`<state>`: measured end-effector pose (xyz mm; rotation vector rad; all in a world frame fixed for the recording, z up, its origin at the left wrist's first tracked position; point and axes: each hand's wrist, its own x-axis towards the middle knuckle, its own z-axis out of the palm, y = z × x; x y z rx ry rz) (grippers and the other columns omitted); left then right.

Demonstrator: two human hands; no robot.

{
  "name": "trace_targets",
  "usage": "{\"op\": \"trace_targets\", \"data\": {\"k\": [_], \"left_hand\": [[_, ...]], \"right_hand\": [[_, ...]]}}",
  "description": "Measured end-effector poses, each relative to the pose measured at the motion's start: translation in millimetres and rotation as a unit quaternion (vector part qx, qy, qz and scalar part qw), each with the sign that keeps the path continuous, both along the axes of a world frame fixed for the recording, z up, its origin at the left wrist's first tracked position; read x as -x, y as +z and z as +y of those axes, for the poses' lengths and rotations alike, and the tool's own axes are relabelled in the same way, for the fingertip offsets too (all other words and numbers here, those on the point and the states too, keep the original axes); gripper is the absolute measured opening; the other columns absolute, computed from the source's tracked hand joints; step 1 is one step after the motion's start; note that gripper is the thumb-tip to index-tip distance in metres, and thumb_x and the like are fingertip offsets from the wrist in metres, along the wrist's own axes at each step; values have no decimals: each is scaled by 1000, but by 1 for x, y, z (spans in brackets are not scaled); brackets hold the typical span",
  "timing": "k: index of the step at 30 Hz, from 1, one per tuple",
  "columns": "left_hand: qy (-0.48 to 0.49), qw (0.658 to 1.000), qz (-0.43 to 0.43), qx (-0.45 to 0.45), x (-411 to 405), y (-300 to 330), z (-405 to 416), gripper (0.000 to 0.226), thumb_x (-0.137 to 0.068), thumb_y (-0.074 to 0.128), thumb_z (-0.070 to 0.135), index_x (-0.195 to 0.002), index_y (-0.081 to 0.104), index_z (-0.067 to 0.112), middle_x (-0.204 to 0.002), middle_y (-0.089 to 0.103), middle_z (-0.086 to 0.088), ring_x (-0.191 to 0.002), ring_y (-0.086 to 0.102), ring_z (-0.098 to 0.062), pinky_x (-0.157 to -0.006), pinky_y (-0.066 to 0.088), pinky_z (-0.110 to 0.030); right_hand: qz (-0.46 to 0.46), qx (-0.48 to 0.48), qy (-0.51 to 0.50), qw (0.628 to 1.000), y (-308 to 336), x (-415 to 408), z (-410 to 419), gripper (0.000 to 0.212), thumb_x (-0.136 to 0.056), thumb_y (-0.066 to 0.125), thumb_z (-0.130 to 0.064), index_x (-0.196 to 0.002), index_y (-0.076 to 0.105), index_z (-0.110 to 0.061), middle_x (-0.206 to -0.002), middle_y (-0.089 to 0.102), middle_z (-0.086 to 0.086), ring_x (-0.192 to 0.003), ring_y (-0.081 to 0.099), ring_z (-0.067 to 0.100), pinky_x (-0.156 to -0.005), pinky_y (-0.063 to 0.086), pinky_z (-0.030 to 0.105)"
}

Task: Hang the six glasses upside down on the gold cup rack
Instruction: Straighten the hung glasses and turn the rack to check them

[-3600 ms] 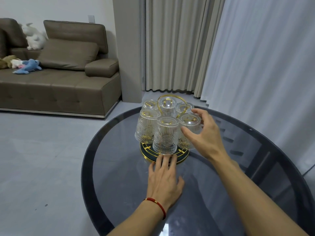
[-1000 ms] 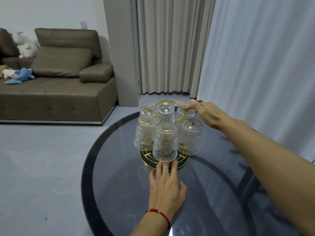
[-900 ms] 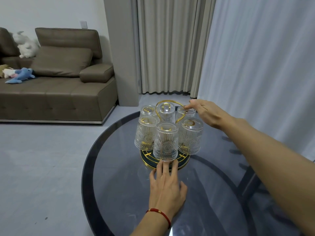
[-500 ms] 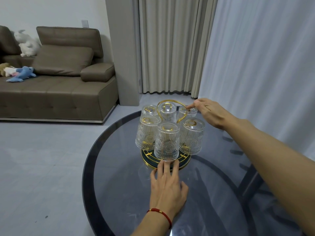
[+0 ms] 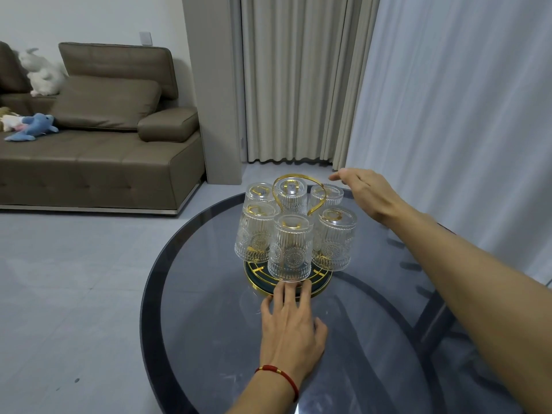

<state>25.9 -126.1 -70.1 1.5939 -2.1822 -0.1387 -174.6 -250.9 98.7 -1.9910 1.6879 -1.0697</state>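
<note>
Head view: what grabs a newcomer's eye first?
The gold cup rack at the far middle of the round dark glass table, with six ribbed glasses hanging upside down around it. Next, the left hand lies flat with its fingertips at the rack's base, and the right hand hovers open beside the far-right glass.

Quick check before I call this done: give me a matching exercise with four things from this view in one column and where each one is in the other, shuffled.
Things:
1. left hand
2. right hand
3. blue plush toy
4. front glass

Places:
A. on the brown sofa
B. hanging upside down at the near side of the gold cup rack
C. flat on the glass table, fingertips at the rack's base
D. open in the air beside the rack's top loop, to its right

Pairs: 1-C, 2-D, 3-A, 4-B
</note>
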Motion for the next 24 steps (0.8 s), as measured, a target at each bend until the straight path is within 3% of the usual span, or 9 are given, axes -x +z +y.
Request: {"op": "trace_targets", "data": {"k": [3, 5, 6, 8, 11, 16, 24], "left_hand": [[0, 1000, 4, 1, 0, 0, 1, 66, -90, 49, 41, -152, 31, 23, -151, 40, -6, -143, 28, -29, -113, 31, -54], [1, 1000, 0, -2, 0, 1, 0, 67, -91, 47, 42, -153, 29, 24, -153, 37, -6, -143, 26, -28, -114, 29, -54], [1, 1000, -1, -3, 0, 0, 0, 67, -91, 47, 42, -153, 28, 24, -153, 36, -6, -144, 25, -28, -115, 29, -53], [2, 1000, 0, -1, 0, 0, 0, 68, -90, 45, 42, -153, 27, 25, -154, 36, -5, -144, 25, -28, -115, 28, -53], [0, 1000, 0, -4, 0, 0, 0, 68, -90, 44, 42, -153, 26, 25, -155, 34, -4, -144, 24, -27, -116, 27, -54], [0, 1000, 1, -4, -1, 0, -1, 68, -90, 43, 41, -153, 25, 25, -156, 32, -4, -145, 22, -27, -117, 25, -54], [-4, 1000, 4, -13, 0, 0, -2, 68, -93, 44, 43, -155, 22, 26, -160, 28, -4, -148, 17, -27, -119, 21, -56]], "right_hand": [[-62, -20, 35, 997, 8, -22, -1, 57, -98, 32, -55, -124, 71, -22, -132, 68, -4, -118, 60, 5, -99, 44, 28], [-60, -38, 64, 995, 15, -39, -4, 63, -103, 27, -55, -130, 69, -16, -137, 67, 0, -121, 59, 10, -91, 39, 20], [-49, -46, 72, 995, 19, -47, -7, 66, -104, 26, -57, -130, 69, -15, -139, 66, 2, -125, 58, 13, -94, 39, 23], [-5, -64, 75, 995, 26, -60, -12, 74, -101, 22, -64, -125, 74, -17, -142, 65, 5, -131, 55, 22, -111, 38, 41], [59, -107, 65, 990, 35, -70, -19, 89, -96, 11, -76, -111, 81, -24, -149, 59, 8, -140, 47, 30, -122, 22, 59], [104, -126, 55, 985, 40, -69, -29, 97, -96, 2, -76, -109, 82, -22, -153, 55, 9, -142, 46, 30, -124, 9, 62], [124, -163, 43, 978, 37, -62, -45, 110, -74, 0, -96, -119, 77, -31, -163, 42, 7, -151, 35, 30, -125, 10, 62]]}}
